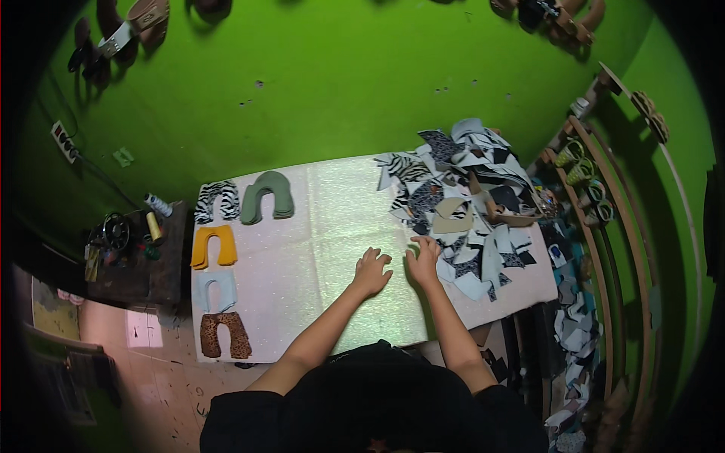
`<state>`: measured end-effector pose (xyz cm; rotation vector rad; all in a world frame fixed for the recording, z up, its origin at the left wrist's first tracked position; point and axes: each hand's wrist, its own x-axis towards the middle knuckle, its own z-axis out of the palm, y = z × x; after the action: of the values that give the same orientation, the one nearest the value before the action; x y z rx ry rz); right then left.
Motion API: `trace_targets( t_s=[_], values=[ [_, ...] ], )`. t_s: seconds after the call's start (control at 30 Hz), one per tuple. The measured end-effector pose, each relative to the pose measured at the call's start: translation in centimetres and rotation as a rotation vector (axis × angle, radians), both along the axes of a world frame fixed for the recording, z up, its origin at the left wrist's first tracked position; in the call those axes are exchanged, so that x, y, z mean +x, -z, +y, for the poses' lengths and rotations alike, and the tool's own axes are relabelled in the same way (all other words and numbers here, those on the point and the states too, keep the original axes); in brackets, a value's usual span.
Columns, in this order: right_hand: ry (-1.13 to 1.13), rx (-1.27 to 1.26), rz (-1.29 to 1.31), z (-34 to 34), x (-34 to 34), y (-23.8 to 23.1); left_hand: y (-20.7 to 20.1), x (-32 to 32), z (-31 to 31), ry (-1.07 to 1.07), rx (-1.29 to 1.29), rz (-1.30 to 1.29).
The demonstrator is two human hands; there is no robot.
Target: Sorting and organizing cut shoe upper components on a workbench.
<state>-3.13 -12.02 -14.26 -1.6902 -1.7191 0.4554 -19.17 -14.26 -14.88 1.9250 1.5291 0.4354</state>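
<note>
Reaching over the shimmering pale worktop (340, 189) in the head view, the left hand (371, 272) has its fingers spread, and the right hand (423, 255) is loosely bent, thumb apart from the fingers, just beside the heap of fabric scraps (489, 257) on the right. At the left lie the zebra-striped arch (203, 211), green arches (267, 186), yellow arches (201, 243), pale-blue arch (202, 290) and leopard-print arch (211, 337).

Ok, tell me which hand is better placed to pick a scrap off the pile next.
Right, I'd judge: the right hand is beside the left edge of the scrap pile, while the left hand is farther from it, over the pale table cover.
</note>
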Motion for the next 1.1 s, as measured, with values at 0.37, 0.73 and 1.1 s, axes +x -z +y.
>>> trace_targets(
  t_s=[0.37, 0.73, 1.1],
  values=[
    [0.205, 0.079, 0.148, 4.4, 11.6, -0.8, -1.6, 12.1, 6.1, 0.146, 0.305, -0.125],
    [0.225, -0.091, 0.248, 6.4, 14.4, 0.8, 0.6, 16.8, 8.7, 0.19, 0.227, 0.041],
    [0.098, -0.095, 0.218, 6.6, 13.2, -0.5, -0.7, 17.9, 8.9, 0.133, 0.246, 0.039]
  ],
)
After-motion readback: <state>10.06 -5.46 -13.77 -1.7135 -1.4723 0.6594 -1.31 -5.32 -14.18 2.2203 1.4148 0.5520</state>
